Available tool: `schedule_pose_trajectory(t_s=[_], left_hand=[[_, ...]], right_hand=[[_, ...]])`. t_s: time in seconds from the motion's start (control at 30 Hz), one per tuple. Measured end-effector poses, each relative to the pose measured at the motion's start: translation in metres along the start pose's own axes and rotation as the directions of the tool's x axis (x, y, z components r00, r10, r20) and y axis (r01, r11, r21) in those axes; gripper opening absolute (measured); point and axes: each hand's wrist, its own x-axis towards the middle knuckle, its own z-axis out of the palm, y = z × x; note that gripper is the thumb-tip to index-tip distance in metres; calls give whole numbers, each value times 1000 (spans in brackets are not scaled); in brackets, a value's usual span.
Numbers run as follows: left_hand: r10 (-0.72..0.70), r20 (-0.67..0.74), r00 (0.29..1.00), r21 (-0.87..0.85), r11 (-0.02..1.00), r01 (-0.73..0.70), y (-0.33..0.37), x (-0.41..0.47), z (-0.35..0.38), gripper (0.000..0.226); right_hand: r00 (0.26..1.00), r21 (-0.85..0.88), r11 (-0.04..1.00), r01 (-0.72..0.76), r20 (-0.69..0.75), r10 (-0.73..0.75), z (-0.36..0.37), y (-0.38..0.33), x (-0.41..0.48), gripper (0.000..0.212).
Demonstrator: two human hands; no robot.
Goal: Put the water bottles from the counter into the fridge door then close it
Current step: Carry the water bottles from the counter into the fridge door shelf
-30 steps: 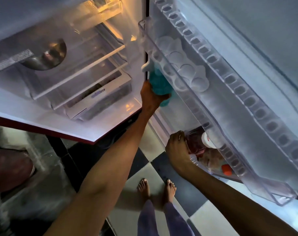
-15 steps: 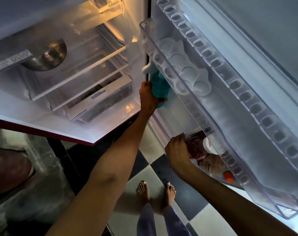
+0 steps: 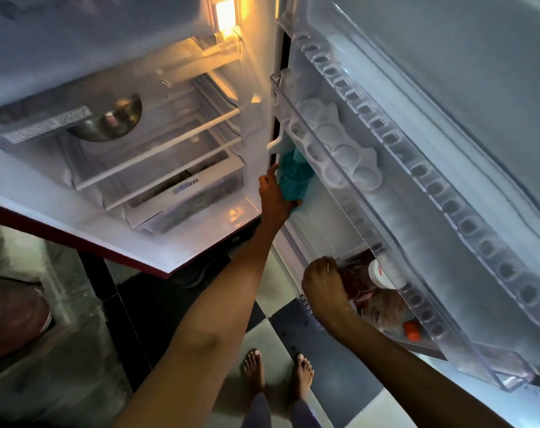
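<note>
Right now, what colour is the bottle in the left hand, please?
Teal bottle, head view.

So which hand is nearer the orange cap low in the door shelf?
Right. The right hand grips a dark red bottle just beside the orange cap; the left hand holds the teal bottle much farther up the door.

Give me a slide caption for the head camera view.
Left hand grips teal bottle, right hand dark bottle, at open fridge door.

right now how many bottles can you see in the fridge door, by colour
teal bottle, in the left hand: 1
dark red bottle with a white cap, under the right hand: 1
orange cap low in the door, its bottle hidden: 1
total: 3
</note>
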Motion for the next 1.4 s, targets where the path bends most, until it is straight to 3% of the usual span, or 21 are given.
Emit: schedule_pose_trajectory(t_s=[0.07, 0.13, 0.23, 0.3, 0.37, 0.47, 0.57, 0.7, 0.9, 1.0, 1.07, 1.13, 1.2, 1.27, 1.4], left_hand=[[-52, 20, 998, -22, 998, 52, 9, -20, -16, 80], [-107, 13, 994, -68, 992, 107, 18, -52, -38, 50], [-191, -31, 981, -147, 972, 184, 40, -115, -74, 24], [-238, -38, 971, -245, 944, 222, 49, -165, -98, 15], [-248, -65, 966, -300, 929, 218, 53, -216, -117, 19], [-284, -211, 935, -293, 931, 216, 53, -301, -144, 21], [-327, -389, 861, -289, 931, 223, 48, -385, -162, 23], [-410, -627, 662, -365, 906, 216, 34, -502, -180, 23], [-465, -853, 237, -427, 883, 196, 11, -686, -201, 25], [-421, -907, 26, -402, 881, 248, 0, -772, -217, 23], [-368, -928, -64, -367, 868, 334, -15, -820, -231, 19], [-340, -937, -84, -332, 787, 520, -40, -871, -244, 27], [-370, -928, -43, -280, 617, 736, -69, -915, -255, 51], [-422, -906, 2, -213, 461, 861, -102, -958, -262, 77], [-543, -821, 178, -49, 377, 925, -147, -1015, -272, 99]], right_hand=[[994, 196, 979, 53, -105, -32, -11, 8, 0, 28], [985, 494, 863, 110, -171, -28, -24, 18, -5, 30], [982, 873, 481, 82, -153, 111, -44, 31, -19, 29], [979, 960, 263, 93, -136, 152, -54, 35, -38, 29], [977, 985, 136, 109, -131, 170, -61, 34, -60, 24], [976, 979, 10, 204, -205, 81, -71, 14, -100, 18], [948, 950, -17, 311, -312, -63, -78, -19, -145, 15], [853, 925, -107, 365, -378, -361, -81, -73, -210, 17], [562, 850, -93, 519, -421, -711, -82, -174, -312, 13], [433, 785, -95, 612, -433, -791, -77, -235, -368, 12], [367, 723, -80, 686, -439, -820, -74, -274, -404, 13], [298, 634, -59, 771, -441, -847, -67, -316, -441, 17], [261, 543, -6, 840, -415, -872, -57, -354, -471, 29], [239, 423, 55, 904, -396, -887, -45, -392, -497, 51], [337, 493, 127, 861, -365, -868, -41, -440, -535, 79]])
